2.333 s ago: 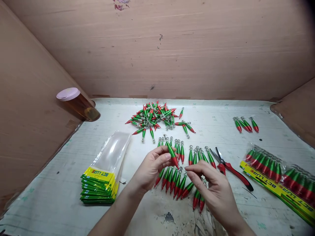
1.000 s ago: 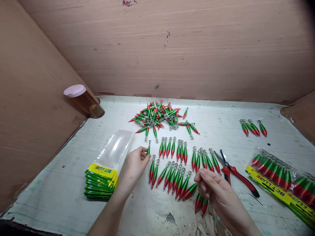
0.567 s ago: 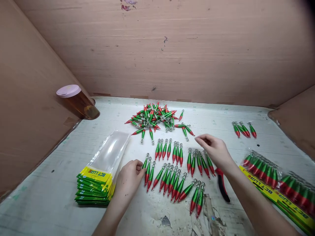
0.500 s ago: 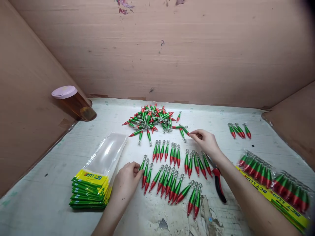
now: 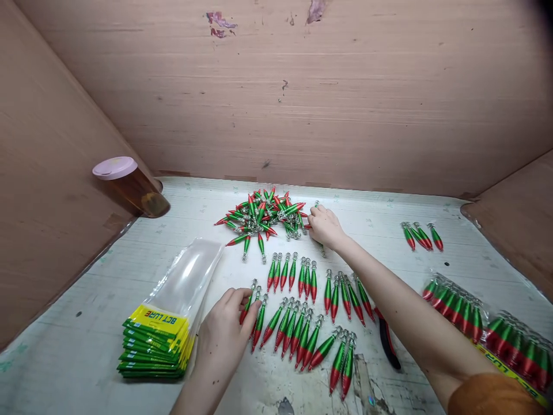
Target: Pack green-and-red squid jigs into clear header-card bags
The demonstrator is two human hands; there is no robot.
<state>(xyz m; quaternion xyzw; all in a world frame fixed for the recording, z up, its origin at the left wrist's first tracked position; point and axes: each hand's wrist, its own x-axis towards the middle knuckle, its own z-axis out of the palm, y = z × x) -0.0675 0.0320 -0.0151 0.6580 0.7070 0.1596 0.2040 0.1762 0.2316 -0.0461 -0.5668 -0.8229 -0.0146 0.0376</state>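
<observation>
Red and green lures with metal hooks lie in a heap at the middle back of the table. My right hand is at the heap's right edge, fingers curled down over lures there; what they grip is hidden. Rows of lures lie side by side in front. At the left end of the front row, my left hand has its thumb and fingers around a lure. A stack of clear bags with yellow and green "BCT LURE" headers is left of that hand.
A lidded cup of brown liquid stands at the left wall. Red and black pliers lie under my right forearm. Several lures and filled packs are at the right. Cardboard walls enclose the table.
My right hand has moved left and back, from the loose lures to the heap's right edge. My left fingers have closed around the lure at the row's left end.
</observation>
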